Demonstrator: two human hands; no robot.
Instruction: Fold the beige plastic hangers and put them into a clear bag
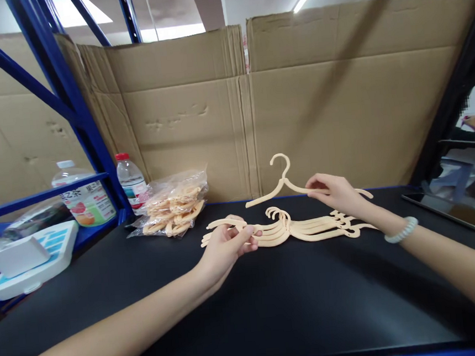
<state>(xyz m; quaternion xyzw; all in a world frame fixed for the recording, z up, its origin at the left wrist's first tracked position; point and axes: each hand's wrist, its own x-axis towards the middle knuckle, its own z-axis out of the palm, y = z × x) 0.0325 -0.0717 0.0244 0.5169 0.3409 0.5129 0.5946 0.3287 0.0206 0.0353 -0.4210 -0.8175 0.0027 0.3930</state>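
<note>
The right hand [333, 193] pinched a single cream plastic hanger [284, 183] by its right arm, fingers closed on it, holding it raised just above and behind the stack of hangers [304, 228]; its hook stood upright. The left hand [227, 245] gripped the left end of that stack, thumb over the top, fingers curled beneath; the stack lay flat on the black tabletop [253, 309], hooks pointing away from the person. The hangers were thin, smooth and curved, all of one pale peach colour. A clear bag of further hangers [175, 205] lay near the stack's left; two plastic bottles [130, 180] stood behind it. Corrugated cardboard sheets [338, 91] walled the back; blue steel racking [68, 98] framed the left.
</note>
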